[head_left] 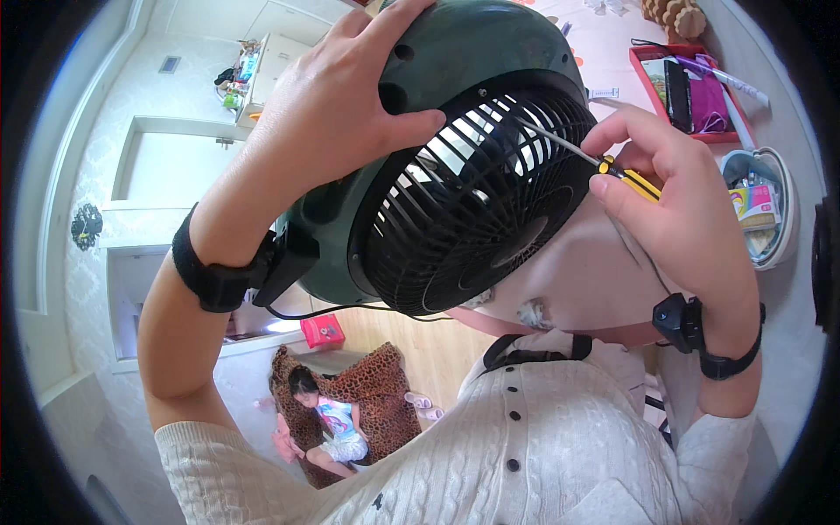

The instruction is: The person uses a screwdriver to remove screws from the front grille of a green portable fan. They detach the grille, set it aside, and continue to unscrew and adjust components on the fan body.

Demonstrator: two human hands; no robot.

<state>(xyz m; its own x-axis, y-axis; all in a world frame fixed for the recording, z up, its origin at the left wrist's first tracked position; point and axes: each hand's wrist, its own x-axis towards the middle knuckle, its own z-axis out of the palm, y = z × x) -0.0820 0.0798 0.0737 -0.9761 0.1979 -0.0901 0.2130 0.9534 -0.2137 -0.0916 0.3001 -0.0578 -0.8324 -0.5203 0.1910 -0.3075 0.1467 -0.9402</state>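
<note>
A dark green electric fan is tilted in front of me, its round black grille facing my body. My left hand grips the housing from the left, thumb at the grille's rim and fingers over the top. Between the thumb and fingers of my right hand is a screwdriver with a yellow and black handle. Its metal shaft points left across the upper grille, with the tip near the bars. Whether the tip touches anything I cannot tell. A small screw shows on the rim.
Under the fan is a pale table. At the right are a red tray of small items and a white oval basket with packets. A black cable runs below the fan. A person sits on a leopard-print cushion beyond.
</note>
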